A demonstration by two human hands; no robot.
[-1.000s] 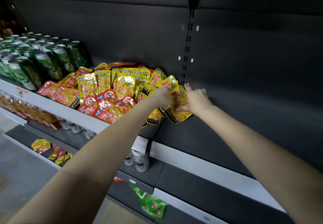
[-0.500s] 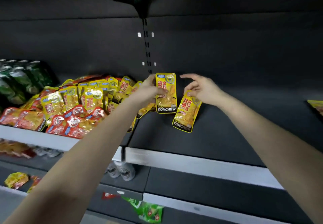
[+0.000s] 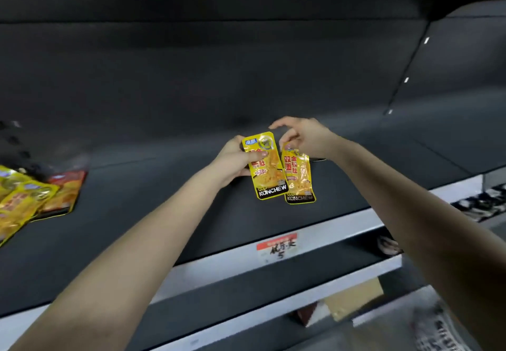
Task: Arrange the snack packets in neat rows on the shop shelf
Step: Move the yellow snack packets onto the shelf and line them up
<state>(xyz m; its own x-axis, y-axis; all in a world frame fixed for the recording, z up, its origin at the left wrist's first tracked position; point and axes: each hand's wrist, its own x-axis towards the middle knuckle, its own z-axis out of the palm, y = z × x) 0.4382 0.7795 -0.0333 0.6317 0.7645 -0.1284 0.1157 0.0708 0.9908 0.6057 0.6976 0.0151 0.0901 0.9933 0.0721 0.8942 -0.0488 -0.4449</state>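
Observation:
My left hand point(image 3: 235, 160) grips a yellow KONCHEW snack packet point(image 3: 269, 175) by its upper left part, thumb across the front. Beside it on the right, my right hand point(image 3: 304, 137) pinches the top edge of a second yellow packet point(image 3: 299, 179), which hangs down over the dark shelf point(image 3: 164, 213). The two packets overlap slightly side by side above the shelf's middle. A heap of yellow and red packets point(image 3: 30, 200) lies at the far left of the same shelf.
The shelf's white front strip carries a red and white price tag point(image 3: 276, 248). Lower shelves below hold a brown carton point(image 3: 353, 300) and dark packaged goods point(image 3: 482, 202) at the right. The dark back wall point(image 3: 246, 77) stands behind.
My view and both hands have shifted right along the shelf, away from the packet heap and cans. Each hand still holds its yellow packet, now closer together.

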